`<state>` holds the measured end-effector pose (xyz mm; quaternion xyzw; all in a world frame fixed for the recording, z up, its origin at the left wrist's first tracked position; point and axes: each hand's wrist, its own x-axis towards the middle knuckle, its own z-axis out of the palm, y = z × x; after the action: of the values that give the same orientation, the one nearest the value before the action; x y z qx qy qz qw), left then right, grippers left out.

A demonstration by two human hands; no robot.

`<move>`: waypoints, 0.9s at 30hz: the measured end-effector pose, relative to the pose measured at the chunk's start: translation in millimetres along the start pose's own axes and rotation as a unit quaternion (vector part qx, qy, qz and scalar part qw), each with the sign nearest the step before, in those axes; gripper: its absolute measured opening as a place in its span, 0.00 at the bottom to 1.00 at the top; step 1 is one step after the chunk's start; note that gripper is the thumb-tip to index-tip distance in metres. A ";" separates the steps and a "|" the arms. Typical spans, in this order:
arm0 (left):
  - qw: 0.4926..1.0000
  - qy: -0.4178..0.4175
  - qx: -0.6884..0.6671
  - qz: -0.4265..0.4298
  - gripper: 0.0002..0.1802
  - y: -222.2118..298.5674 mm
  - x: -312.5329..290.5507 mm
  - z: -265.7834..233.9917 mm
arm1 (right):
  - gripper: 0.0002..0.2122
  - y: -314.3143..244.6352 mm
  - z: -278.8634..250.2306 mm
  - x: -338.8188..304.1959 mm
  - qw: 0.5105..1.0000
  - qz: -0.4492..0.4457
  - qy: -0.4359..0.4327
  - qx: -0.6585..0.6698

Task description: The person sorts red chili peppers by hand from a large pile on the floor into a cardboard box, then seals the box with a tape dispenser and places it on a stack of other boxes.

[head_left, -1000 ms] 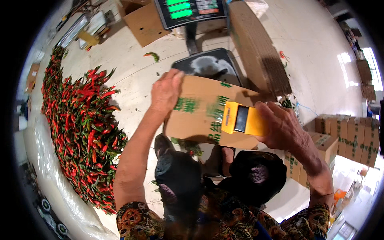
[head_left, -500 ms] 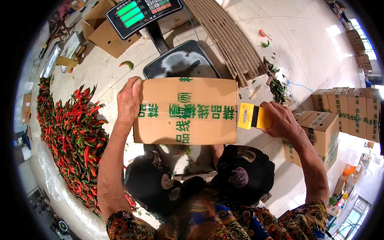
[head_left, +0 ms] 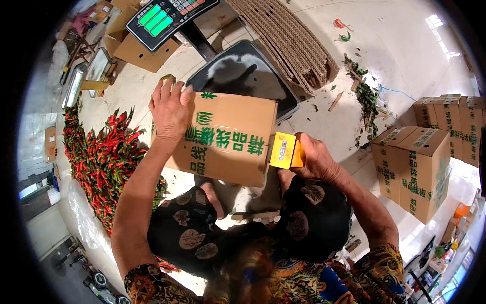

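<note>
A closed brown carton (head_left: 230, 152) with green print is held tilted above my knees. My left hand (head_left: 171, 109) grips its far left side, with the fingers over the edge. In my right hand (head_left: 319, 158) is a yellow tape dispenser (head_left: 282, 150), my fingers wrapped round it. The dispenser's front is against the carton's right edge. What lies on the carton's underside is hidden.
Ahead stands a scale with a black platform (head_left: 243, 71) and a lit display (head_left: 162, 20). Flattened cardboard (head_left: 288, 43) is stacked beside it. Red and green chili peppers (head_left: 109, 167) are heaped on the left. Packed cartons (head_left: 412, 169) stand right.
The carton has turned and tilted, and its right end has come left. My right hand has brought the dispenser left and against its edge. My left hand still holds the carton.
</note>
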<state>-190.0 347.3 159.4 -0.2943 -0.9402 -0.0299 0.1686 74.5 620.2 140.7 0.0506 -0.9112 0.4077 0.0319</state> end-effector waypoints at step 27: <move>0.985 -0.046 -0.143 0.084 0.22 172.3 -17.7 -33.5 | 0.22 87.7 6.3 -86.4 0.988 0.117 -0.024 -0.094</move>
<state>-69.2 474.7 177.7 -0.3940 -0.9051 -0.1365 0.0834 149.8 679.3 63.0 -0.0497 -0.9455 0.3202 -0.0328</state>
